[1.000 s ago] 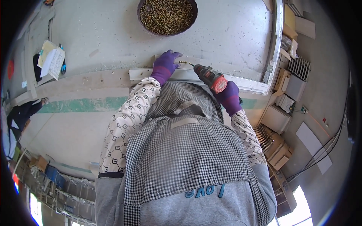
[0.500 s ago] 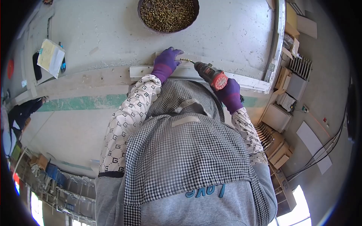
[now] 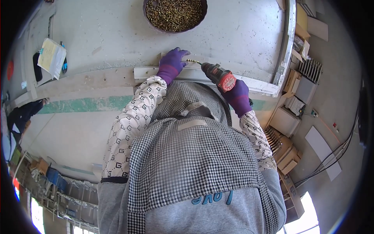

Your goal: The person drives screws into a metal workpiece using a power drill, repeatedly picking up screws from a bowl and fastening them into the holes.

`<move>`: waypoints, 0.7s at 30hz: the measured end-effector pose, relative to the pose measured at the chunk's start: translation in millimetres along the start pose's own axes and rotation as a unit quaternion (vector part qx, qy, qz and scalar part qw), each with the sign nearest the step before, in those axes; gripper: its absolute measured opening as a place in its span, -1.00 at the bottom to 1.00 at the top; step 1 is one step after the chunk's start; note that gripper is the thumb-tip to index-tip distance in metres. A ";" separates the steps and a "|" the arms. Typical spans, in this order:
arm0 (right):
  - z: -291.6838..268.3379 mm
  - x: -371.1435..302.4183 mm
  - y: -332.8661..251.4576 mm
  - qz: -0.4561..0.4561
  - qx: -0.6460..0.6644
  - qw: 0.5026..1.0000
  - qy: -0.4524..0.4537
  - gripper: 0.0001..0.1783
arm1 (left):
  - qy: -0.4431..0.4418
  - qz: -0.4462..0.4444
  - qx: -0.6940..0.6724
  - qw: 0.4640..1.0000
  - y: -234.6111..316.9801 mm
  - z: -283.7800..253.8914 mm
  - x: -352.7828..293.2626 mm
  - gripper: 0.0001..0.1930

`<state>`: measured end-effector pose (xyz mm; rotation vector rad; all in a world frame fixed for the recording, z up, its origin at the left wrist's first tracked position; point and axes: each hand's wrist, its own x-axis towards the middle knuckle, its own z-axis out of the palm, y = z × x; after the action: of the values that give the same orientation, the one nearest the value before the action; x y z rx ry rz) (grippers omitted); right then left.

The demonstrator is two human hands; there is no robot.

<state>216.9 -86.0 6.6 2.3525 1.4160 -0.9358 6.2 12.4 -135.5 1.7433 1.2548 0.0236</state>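
Observation:
My right hand (image 3: 238,97), in a purple glove, is closed around the grip of a red and black power drill (image 3: 218,76). The drill points left, and small gold-coloured pieces (image 3: 193,61) sit in a row along its thin bit. My left hand (image 3: 171,65), also gloved in purple, lies over a pale rail (image 3: 146,73) at the table's near edge. Its forefinger and thumb are stretched apart beside the tip of the bit. What is under the palm is hidden.
A dark round bowl (image 3: 145,18) full of small brass-coloured hardware stands farther back on the grey table (image 3: 101,39). A metal frame bar (image 3: 287,43) borders the right side. Papers (image 3: 53,56) lie at left. Cardboard boxes (image 3: 292,80) and metal parts stand on the floor at right.

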 end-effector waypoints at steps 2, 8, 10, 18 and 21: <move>-0.3 0.0 0.1 -0.009 0.000 1.000 0.002 -0.64 | 0.007 0.011 -0.010 1.000 -1.5 1.0 -0.2 -0.58; 4.1 1.9 6.0 -0.012 0.002 1.000 0.004 -0.61 | 0.011 0.023 0.011 1.000 -0.5 0.7 0.3 -0.58; 6.5 3.0 8.2 -0.022 -0.001 1.000 0.011 -0.58 | 0.021 0.029 0.010 0.999 -3.9 3.2 -0.3 -0.57; 7.9 4.7 10.1 -0.022 -0.017 1.000 0.007 -0.58 | 0.024 0.031 0.008 0.999 -3.6 3.1 0.1 -0.57; 6.6 3.6 8.5 -0.022 -0.012 1.000 0.008 -0.58 | 0.019 0.026 0.013 0.999 -2.9 2.6 -0.1 -0.57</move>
<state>222.8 -91.1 -1.7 2.3260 1.4813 -0.9088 5.4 10.7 -138.9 1.8051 1.2415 0.0725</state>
